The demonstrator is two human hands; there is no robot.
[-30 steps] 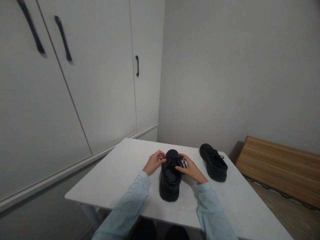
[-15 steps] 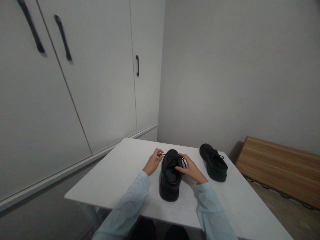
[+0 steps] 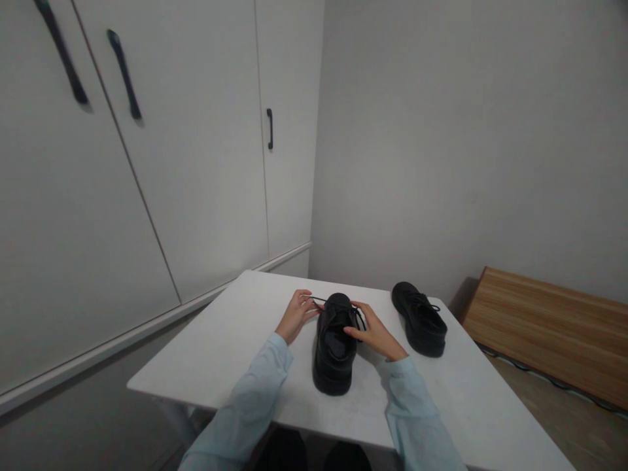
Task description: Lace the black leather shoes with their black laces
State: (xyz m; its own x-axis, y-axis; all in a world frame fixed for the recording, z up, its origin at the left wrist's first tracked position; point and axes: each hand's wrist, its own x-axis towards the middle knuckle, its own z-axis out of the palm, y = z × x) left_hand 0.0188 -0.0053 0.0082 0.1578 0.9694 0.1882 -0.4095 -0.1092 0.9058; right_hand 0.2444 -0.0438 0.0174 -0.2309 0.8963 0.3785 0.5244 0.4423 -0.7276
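A black lace-up shoe (image 3: 335,350) stands on the white table in front of me, its toe pointing away and its heel towards me. My left hand (image 3: 296,314), left of the toe, pinches a black shoelace (image 3: 318,299) that stretches across to the shoe. On the other side, my right hand (image 3: 371,328) grips the shoe's upper, thumb at the opening and fingers along the outer side. A loop of lace hangs beside those fingers. The second black shoe (image 3: 420,320) rests further right on the table, its laces in place.
The white table (image 3: 235,356) reaches to the wall corner. White cupboards (image 3: 206,163) with black handles line the left. Right of the table lies a wood-grain panel (image 3: 549,333), with a dark cable along its lower edge.
My left hand has shifted a little to the left, away from the shoe, and a longer stretch of lace shows. My right hand and both shoes have stayed put.
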